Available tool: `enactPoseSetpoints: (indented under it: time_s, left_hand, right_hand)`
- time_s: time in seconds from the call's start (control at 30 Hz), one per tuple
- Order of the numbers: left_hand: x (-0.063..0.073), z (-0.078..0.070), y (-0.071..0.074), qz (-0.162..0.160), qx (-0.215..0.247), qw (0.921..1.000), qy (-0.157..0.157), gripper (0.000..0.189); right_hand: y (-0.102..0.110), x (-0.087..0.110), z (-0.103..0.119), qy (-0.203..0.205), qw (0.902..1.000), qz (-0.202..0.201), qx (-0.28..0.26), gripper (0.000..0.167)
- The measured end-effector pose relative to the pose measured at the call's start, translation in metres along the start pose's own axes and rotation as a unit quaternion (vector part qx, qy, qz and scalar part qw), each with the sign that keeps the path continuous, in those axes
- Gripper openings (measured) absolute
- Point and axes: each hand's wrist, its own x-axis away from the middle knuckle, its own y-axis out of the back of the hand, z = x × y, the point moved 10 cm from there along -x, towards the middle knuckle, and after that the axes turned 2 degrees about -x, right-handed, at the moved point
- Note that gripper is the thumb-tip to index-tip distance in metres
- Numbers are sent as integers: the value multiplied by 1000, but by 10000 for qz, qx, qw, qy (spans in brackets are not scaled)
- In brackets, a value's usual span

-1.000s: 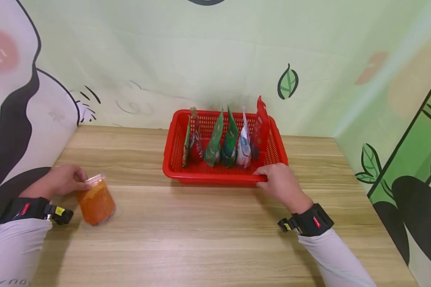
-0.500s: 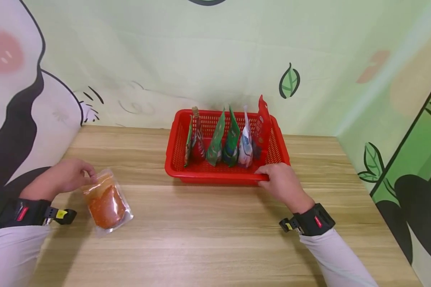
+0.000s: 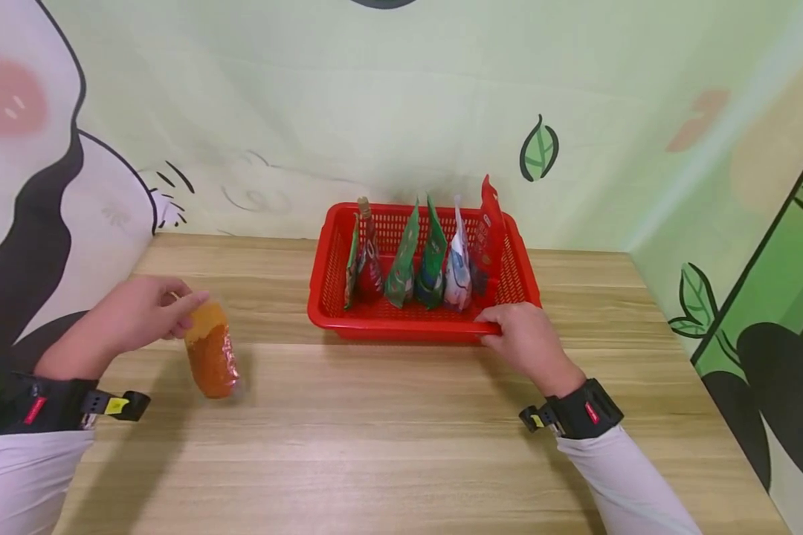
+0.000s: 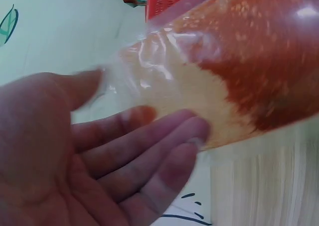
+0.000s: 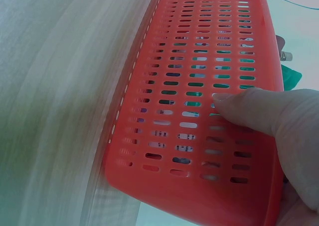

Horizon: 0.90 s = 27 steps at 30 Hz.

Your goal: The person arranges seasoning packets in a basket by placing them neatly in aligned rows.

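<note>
My left hand (image 3: 143, 316) pinches the top edge of a clear pouch of orange-red powder (image 3: 213, 360), which hangs above the left part of the table. In the left wrist view the thumb and fingers meet at the clear top of the pouch (image 4: 259, 56), and the powder fills its far end. My right hand (image 3: 525, 345) grips the front rim of a red plastic basket (image 3: 401, 327) near its right corner. The right wrist view shows the thumb (image 5: 244, 106) lying against the slotted outer wall of the basket (image 5: 199, 136), the fingers mostly hidden behind the rim.
Inside the basket several packets stand upright in a row: a red bottle-shaped pack (image 3: 369, 267), green packets (image 3: 433, 260), a white-blue one (image 3: 458, 267) and a tall red one (image 3: 488, 238). The wooden table (image 3: 375, 438) meets a painted wall cloth (image 3: 375, 119) behind.
My left hand has lifted the pouch off the table and moved right and slightly away from me, turning the pouch more edge-on. My right hand and the basket stay in place.
</note>
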Motion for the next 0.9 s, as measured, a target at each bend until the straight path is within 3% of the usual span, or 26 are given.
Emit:
enactPoseSetpoints:
  time_s: [0.13, 0.37, 0.57, 0.73, 0.9]
  left_hand:
    - [1, -4, 6, -410, -219, 9988, 155, 69]
    - [4, -23, 8, -463, -43, 9988, 178, 27]
    - [3, -36, 15, -613, -92, 9979, 182, 57]
    - [2, -34, 16, -577, -129, 9976, 364, 35]
    - [1, -39, 22, -842, -336, 9952, 379, 25]
  right_hand:
    - [-1, 1, 0, -9, 10000, -7, 8, 30]
    - [-1, 1, 1, 45, 9999, -99, -9, 27]
    - [0, 1, 1, 97, 9998, -182, -6, 26]
    - [0, 1, 2, 131, 9997, -189, 37, 26]
    - [0, 1, 1, 16, 9999, -100, 37, 29]
